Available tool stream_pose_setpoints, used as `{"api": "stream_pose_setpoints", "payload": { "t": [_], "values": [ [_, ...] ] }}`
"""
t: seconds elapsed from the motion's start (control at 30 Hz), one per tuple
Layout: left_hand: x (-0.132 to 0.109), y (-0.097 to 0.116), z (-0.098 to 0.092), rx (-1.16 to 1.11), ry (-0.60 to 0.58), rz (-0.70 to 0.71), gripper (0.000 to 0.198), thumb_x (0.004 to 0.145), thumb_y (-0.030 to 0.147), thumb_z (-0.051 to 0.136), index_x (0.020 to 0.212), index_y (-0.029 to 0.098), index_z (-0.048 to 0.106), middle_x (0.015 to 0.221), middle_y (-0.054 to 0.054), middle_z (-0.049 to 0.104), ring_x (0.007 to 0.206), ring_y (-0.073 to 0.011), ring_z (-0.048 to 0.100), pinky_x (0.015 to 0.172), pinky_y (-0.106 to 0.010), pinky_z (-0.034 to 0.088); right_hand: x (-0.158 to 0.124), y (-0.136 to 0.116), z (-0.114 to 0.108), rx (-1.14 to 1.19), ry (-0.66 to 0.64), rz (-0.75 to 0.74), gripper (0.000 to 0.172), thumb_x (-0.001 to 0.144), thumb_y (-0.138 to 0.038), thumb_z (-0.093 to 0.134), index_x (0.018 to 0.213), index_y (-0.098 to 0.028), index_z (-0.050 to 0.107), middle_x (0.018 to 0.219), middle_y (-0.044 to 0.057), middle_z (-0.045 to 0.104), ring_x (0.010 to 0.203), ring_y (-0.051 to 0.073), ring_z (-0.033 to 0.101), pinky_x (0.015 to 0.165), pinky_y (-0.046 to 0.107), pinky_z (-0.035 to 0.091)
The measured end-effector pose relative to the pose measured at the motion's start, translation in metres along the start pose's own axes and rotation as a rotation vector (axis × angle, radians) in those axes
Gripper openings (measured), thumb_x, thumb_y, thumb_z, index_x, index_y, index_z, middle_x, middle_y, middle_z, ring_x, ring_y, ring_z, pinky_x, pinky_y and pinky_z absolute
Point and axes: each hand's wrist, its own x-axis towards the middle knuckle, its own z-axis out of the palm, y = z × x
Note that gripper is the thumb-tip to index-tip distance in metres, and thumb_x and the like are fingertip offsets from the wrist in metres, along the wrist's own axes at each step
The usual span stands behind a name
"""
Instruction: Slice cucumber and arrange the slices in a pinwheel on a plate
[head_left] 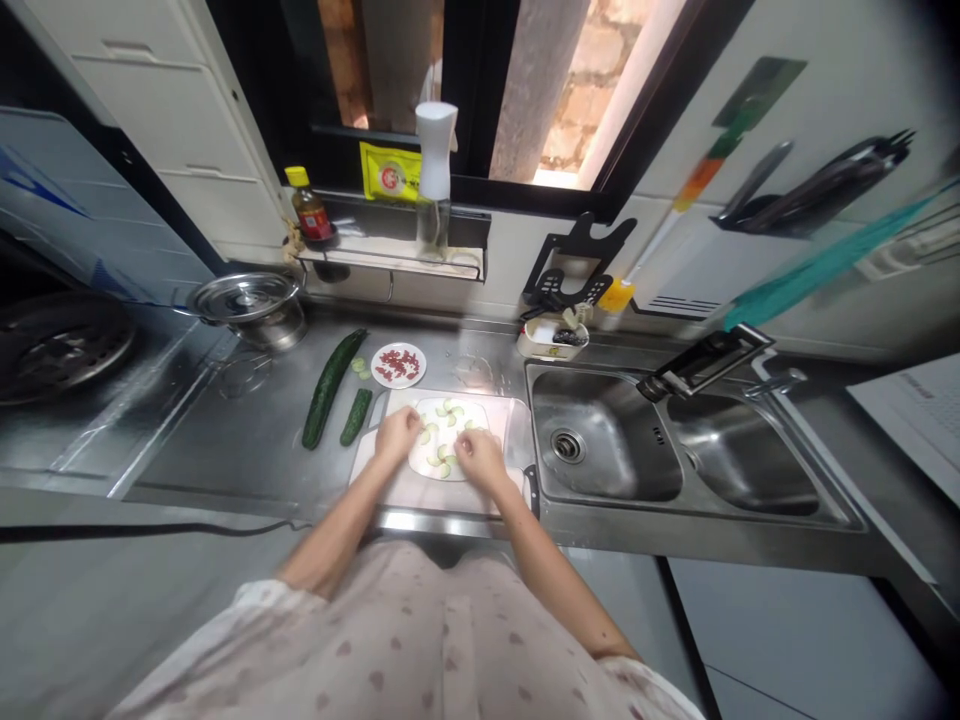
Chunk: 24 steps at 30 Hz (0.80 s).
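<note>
A white square plate rests on a pale pink cutting board. On it lie thin, curved cucumber slices, set in small clusters. At the plate's left edge is my left hand, its fingertips pinched together by a slice; whatever they hold is too small to make out. My right hand is over the plate's right side, thumb and fingers also closed, and their contents are hidden. Behind the plate stands a small round dish of chopped red pieces.
Left of the board lie a long cucumber, a shorter cucumber piece and several cut slices. A lidded steel pot stands farther left. At the board's right are a black knife handle and a double sink.
</note>
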Motion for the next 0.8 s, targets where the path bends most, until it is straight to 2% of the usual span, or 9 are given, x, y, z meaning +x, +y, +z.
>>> {"api": "stream_pose_setpoints", "payload": {
  "t": [0.17,0.33,0.5,0.63,0.8],
  "values": [
    [0.044,-0.019,-0.025,-0.004,0.161,-0.105,0.024,0.088,0.03,0.049,0.1,0.021,0.067,0.098,-0.007,0.071,0.09,-0.0211,0.064,0.074,-0.026,0.045,-0.003,0.002,-0.004,0.057,0.041,0.023,0.018,0.087,-0.025,0.049,0.088,-0.018,0.066,0.089,0.005,0.066,0.083,0.017,0.052,0.076,0.027,0.03],
    [0.078,-0.033,-0.037,0.068,0.212,-0.152,0.029,0.09,0.031,0.047,0.109,0.023,0.067,0.109,-0.009,0.068,0.1,-0.0229,0.061,0.084,-0.029,0.045,-0.006,0.005,-0.007,0.089,0.072,0.036,0.016,0.085,-0.024,0.05,0.084,-0.018,0.066,0.084,0.004,0.065,0.081,0.016,0.051,0.074,0.026,0.03],
    [0.1,-0.044,-0.043,0.195,0.164,-0.153,0.033,0.088,0.021,0.047,0.113,0.025,0.069,0.113,-0.011,0.064,0.105,-0.0257,0.058,0.086,-0.033,0.045,-0.007,0.012,-0.008,0.095,0.101,0.022,0.016,0.084,-0.023,0.051,0.083,-0.019,0.066,0.079,0.004,0.064,0.078,0.017,0.05,0.072,0.026,0.029],
    [0.111,-0.047,-0.045,0.293,0.116,-0.037,0.035,0.084,0.018,0.05,0.111,0.024,0.072,0.114,-0.013,0.062,0.111,-0.029,0.054,0.089,-0.035,0.044,-0.008,0.018,-0.005,0.092,0.124,0.006,0.017,0.085,-0.024,0.051,0.087,-0.019,0.068,0.081,0.005,0.064,0.08,0.018,0.049,0.073,0.027,0.029],
    [0.12,-0.048,-0.043,0.377,0.091,0.05,0.037,0.087,0.023,0.046,0.115,0.028,0.07,0.113,-0.014,0.061,0.112,-0.0306,0.052,0.091,-0.039,0.041,-0.008,0.022,-0.002,0.095,0.136,0.002,0.017,0.084,-0.024,0.052,0.088,-0.019,0.068,0.081,0.005,0.064,0.081,0.018,0.049,0.073,0.027,0.028]
  ]
}}
